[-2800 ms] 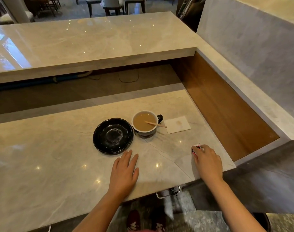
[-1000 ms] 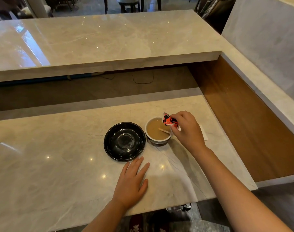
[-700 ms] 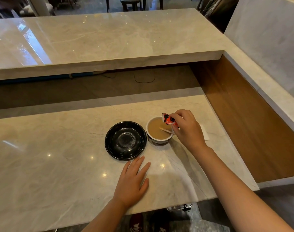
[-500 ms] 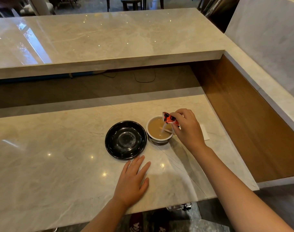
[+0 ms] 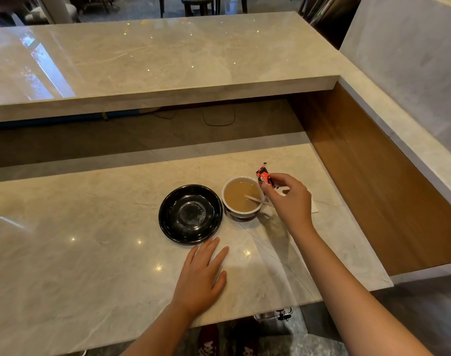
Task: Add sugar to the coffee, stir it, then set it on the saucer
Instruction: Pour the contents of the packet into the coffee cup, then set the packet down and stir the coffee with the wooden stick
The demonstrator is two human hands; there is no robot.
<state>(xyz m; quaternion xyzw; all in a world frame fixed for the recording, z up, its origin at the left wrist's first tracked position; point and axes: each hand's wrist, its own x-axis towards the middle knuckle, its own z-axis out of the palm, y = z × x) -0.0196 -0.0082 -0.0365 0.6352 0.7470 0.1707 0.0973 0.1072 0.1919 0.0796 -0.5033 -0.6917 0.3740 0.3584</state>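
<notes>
My coffee cup (image 5: 242,197) sits on the counter (image 5: 78,253) w/ a stir stick (image 5: 255,199) in it. The black saucer (image 5: 190,214) is just left of the cup, almost touching. My right hand (image 5: 288,199) pinches a red sugar packet (image 5: 265,176) by the cup's right rim, pointing up. My left hand (image 5: 202,276) lies flat & open on the counter, near the saucer's front edge.

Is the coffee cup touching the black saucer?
Cannot tell. In the head view the cup sits right beside the saucer on the counter; their rims meet with no clear gap.

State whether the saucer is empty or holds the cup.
Empty: the cup stands on the counter beside the black saucer.
</notes>
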